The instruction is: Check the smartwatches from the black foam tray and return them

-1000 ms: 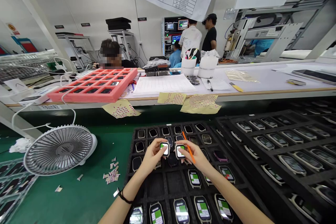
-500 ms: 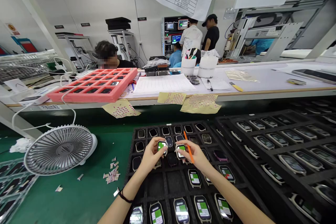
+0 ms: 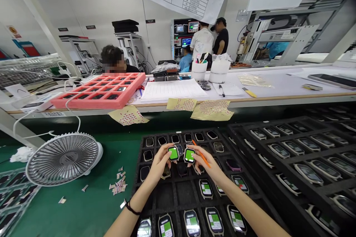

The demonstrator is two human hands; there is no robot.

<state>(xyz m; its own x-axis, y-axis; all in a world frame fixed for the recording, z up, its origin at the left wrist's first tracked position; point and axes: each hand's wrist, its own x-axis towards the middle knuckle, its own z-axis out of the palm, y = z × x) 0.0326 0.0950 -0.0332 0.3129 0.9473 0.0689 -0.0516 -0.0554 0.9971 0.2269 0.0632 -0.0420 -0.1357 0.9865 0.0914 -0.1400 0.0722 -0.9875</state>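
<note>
Two watches in hand, both grips closed: left hand (image 3: 159, 164) pinches a green-screened smartwatch (image 3: 173, 153), right hand (image 3: 207, 164) pinches a second smartwatch (image 3: 189, 155) plus an orange stick (image 3: 203, 159). Both sit side by side over the black foam tray (image 3: 166, 194).

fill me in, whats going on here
A person holds a small watch-like device with a green screen in their left hand and a second one in their right hand, which also holds an orange pencil. Both hands are over a black foam tray holding more of these devices. Beyond them, a co-worker is behind a pink tray on the bench.
</note>
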